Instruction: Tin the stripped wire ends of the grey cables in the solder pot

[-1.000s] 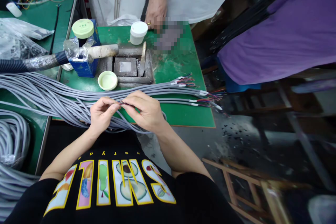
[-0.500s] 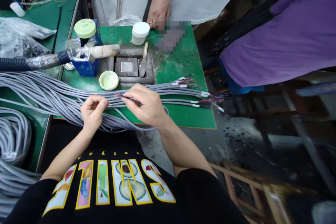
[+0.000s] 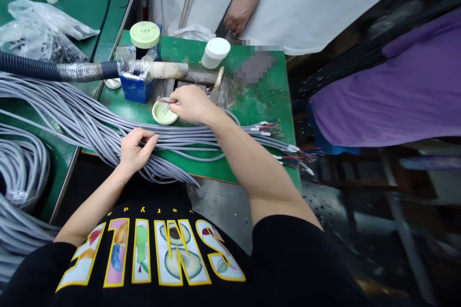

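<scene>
1. Head view: nearest, the left hand [image 3: 139, 149] sits low over the gray cables [image 3: 187, 140], thumb and forefinger almost meeting; whether anything is caught between them, one cannot tell.
2. Those cables run side by side along the tabletop [image 3: 266, 100], presumably to avoid tangles, their colored ends [image 3: 276, 129] fanning out toward the right edge.
3. Beyond them, the right hand [image 3: 171, 100] pinches a few thin wires [image 3: 166, 110], apparently just back from the tips, leaving these free above the shallow dish [image 3: 162, 119]; whether they touch its inside is unclear.
4. Behind the dish, a blue box [image 3: 135, 88] seems to prop the hose [image 3: 39, 67], so its pale nozzle [image 3: 169, 70] lies level beside a grimy metal tray [image 3: 200, 77].
5. Farther off, a white tub [image 3: 216, 53] stands upright; past it hangs a co-worker's curled hand [image 3: 239, 14].
</scene>
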Tool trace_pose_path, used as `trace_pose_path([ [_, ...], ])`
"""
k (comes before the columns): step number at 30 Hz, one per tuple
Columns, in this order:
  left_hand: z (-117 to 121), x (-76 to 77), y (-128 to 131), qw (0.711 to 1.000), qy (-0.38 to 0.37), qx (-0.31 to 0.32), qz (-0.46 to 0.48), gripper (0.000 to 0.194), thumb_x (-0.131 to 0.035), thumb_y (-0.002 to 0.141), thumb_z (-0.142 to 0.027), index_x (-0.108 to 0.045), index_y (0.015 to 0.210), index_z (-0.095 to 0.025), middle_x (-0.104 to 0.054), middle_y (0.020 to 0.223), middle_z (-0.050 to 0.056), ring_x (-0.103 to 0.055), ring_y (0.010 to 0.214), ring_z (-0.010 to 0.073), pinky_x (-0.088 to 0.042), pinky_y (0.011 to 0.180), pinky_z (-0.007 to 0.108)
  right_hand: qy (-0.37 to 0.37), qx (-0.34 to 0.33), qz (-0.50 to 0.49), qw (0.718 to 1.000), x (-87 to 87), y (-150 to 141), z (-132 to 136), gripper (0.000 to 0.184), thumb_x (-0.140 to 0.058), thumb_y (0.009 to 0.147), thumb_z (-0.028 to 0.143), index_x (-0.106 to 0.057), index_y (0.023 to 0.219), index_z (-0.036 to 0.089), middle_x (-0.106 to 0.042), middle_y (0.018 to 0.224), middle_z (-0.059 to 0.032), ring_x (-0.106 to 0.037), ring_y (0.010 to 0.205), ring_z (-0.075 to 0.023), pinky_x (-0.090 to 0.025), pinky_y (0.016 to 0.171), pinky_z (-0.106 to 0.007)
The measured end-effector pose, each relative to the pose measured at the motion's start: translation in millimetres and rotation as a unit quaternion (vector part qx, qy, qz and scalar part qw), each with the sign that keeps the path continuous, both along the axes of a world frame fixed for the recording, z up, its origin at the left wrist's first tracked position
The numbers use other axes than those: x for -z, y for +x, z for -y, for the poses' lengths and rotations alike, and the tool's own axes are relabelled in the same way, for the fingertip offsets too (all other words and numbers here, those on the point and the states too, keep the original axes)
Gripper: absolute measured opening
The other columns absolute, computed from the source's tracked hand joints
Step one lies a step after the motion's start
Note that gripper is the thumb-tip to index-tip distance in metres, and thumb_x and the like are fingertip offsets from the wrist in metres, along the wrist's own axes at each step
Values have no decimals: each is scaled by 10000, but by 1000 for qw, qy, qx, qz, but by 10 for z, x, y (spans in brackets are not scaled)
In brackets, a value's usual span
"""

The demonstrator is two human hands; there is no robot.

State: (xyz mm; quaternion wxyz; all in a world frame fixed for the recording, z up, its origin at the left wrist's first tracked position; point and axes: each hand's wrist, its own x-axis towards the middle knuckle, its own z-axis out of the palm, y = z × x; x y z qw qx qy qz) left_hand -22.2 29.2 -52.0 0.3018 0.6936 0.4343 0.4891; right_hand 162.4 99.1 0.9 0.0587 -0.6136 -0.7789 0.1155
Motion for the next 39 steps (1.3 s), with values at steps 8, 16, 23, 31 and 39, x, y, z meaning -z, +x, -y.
trace_pose_path([
  [8,8,35,-10,1000,16,8,-1,162,-647,786,-250,-633,639,-183,-601,578,-14,-534,555,105,-431,563,228,-56,-19,96,994,5,-172,-24,271,-499,826,190,-742,922,118,-735,998,-192,-673,919,-289,-442,703,-320],
  [16,4,72,-23,998,57,4,-23,171,-625,819,-237,-608,660,-175,-595,579,-17,-535,547,100,-436,548,221,-81,-11,128,988,-59,-176,-15,325,-463,841,225,-729,1006,139,-722,1060,-167,-652,961,-286,-427,727,-321],
  [23,-4,75,-19,997,68,7,-21,162,-627,822,-224,-610,670,-171,-596,581,-17,-538,545,97,-438,542,214,31,27,154,987,-110,324,-76,361,-433,832,258,-737,993,148,-719,1016,-128,-620,932,-288,-376,675,-345],
  [31,-6,78,-17,996,82,5,-17,149,-635,817,-197,-608,675,-165,-608,588,-19,-538,540,89,-441,542,206,-17,83,206,975,131,514,-232,355,-434,842,234,-722,1021,131,-709,1075,-168,-630,985,-327,-425,705,-357],
  [39,-2,72,-12,997,72,4,-20,148,-628,821,-208,-612,679,-171,-604,583,-21,-536,538,93,-439,539,215,-31,88,213,973,236,535,-297,350,-449,818,200,-716,1020,97,-716,1087,-185,-646,1007,-330,-465,731,-348],
])
